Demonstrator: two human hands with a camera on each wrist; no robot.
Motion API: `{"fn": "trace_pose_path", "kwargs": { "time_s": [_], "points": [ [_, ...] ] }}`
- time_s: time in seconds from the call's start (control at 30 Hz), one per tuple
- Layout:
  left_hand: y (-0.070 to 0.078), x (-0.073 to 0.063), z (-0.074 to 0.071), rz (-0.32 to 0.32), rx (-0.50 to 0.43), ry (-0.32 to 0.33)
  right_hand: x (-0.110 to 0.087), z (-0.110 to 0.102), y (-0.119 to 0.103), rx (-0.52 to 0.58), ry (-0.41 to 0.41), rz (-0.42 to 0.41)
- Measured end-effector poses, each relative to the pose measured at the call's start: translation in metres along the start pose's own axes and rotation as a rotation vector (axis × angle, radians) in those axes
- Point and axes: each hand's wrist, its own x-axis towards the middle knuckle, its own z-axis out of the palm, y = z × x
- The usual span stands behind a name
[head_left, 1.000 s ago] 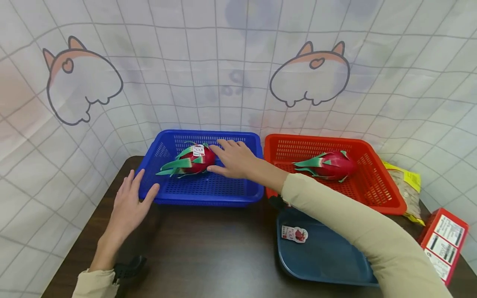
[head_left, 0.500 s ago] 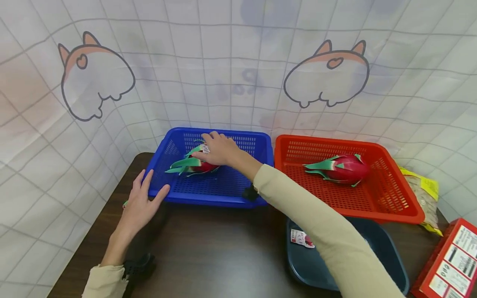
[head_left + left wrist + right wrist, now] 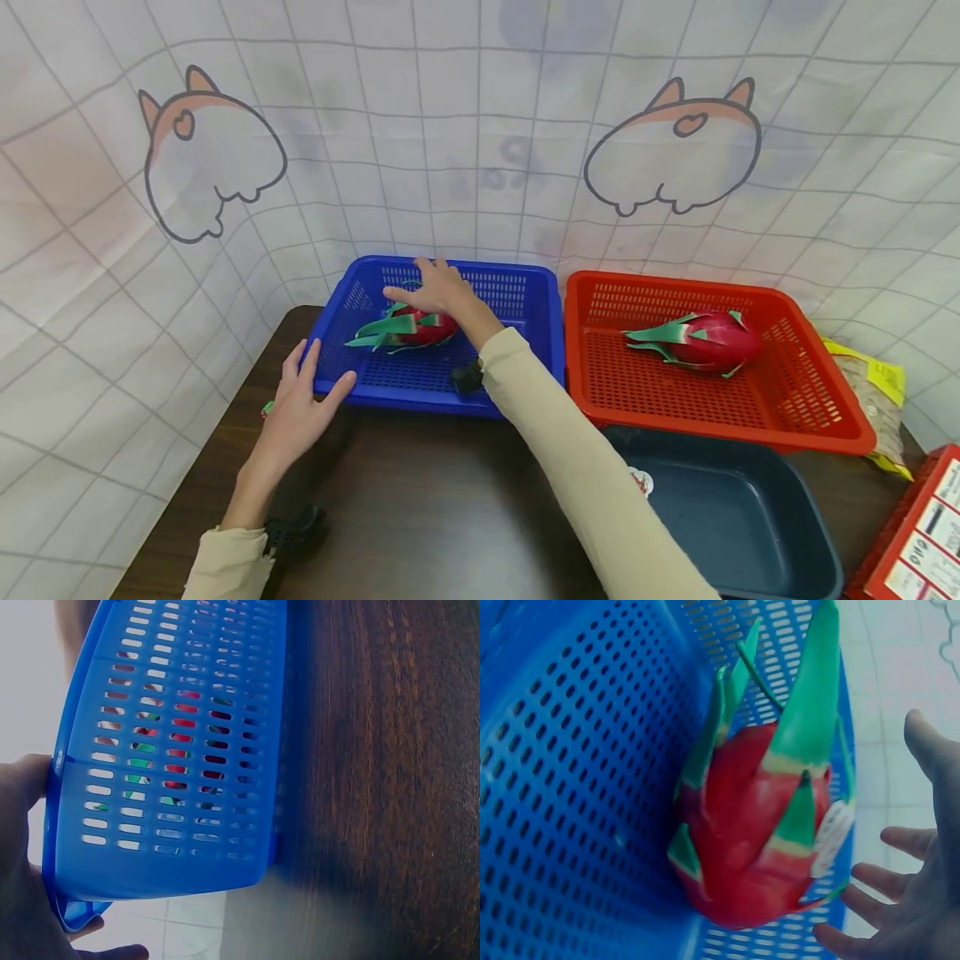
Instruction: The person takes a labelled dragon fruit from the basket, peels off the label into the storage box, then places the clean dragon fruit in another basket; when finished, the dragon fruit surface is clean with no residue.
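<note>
A red dragon fruit (image 3: 431, 331) with long green leaves lies in the blue basket (image 3: 420, 405). My right hand (image 3: 441, 292) hovers over the fruit's back side with its fingers spread. In the right wrist view those fingers stay beside the fruit, near a white label (image 3: 832, 836) on its skin, and hold nothing. My left hand (image 3: 300, 417) is at the basket's front left corner, its fingers extended along the rim. The left wrist view shows fingertips (image 3: 34, 776) right at that rim. Red and green of the fruit show through the basket's slots.
A red basket (image 3: 712, 432) holding another dragon fruit (image 3: 716, 342) stands to the right. Before it sits a dark blue tray (image 3: 735, 517) with a round sticker (image 3: 642, 481), partly behind my right sleeve. A yellow-topped bag (image 3: 873, 392) and red box (image 3: 926, 533) lie farther right.
My right hand has moved left, over the fruit in the blue basket and toward its back. My left hand stays at the basket's corner. The head view has shifted slightly left.
</note>
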Motion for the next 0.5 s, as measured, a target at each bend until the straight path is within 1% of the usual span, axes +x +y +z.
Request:
{"fn": "trace_pose_path", "kwargs": {
  "time_s": [0.17,0.23,0.33,0.5],
  "points": [
    [0.0,-0.001,0.002,-0.004,-0.012,-0.006,0.005,0.011,0.017,0.215,-0.015,0.027],
    [0.0,-0.001,0.003,-0.006,-0.017,-0.008,0.006,0.014,0.021,0.277,-0.02,0.035],
    [0.0,0.0,0.002,-0.012,-0.016,-0.009,0.006,0.018,0.025,0.31,-0.018,0.028],
    [-0.001,0.0,0.0,-0.012,-0.001,0.001,0.008,0.022,0.023,0.309,-0.025,0.022]
  ]
}}
